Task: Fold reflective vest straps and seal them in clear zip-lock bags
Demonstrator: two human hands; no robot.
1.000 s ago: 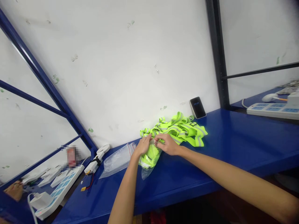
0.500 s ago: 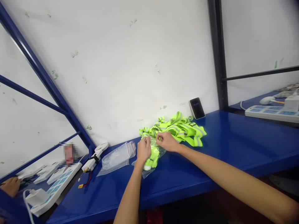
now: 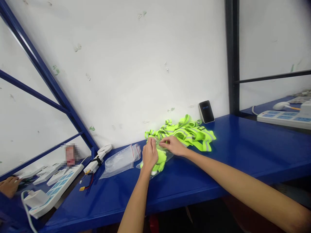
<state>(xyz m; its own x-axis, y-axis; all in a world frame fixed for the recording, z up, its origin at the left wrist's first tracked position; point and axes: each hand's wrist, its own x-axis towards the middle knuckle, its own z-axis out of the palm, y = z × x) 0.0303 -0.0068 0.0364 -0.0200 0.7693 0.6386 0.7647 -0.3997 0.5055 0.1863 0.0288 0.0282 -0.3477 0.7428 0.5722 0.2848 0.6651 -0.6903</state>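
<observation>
My left hand (image 3: 149,154) and my right hand (image 3: 173,145) both pinch the top edge of a clear plastic bag (image 3: 159,158) lying on the blue shelf (image 3: 218,168). Inside that bag is a folded neon-yellow reflective vest. The fingertips of the two hands almost meet at the bag's mouth. Right behind my hands lies a loose pile of neon-yellow reflective vests (image 3: 188,131) with grey stripes.
A stack of clear zip bags (image 3: 121,159) lies left of my hands. A phone (image 3: 206,111) leans on the white wall. A small white fan (image 3: 97,158), power strips (image 3: 52,191) and another person's hand (image 3: 8,186) are at far left; another power strip (image 3: 284,118) is at right.
My hands have shifted slightly along the bag's mouth, the left hand rising to meet the right. The camera view has drifted a little; the vest pile has not moved.
</observation>
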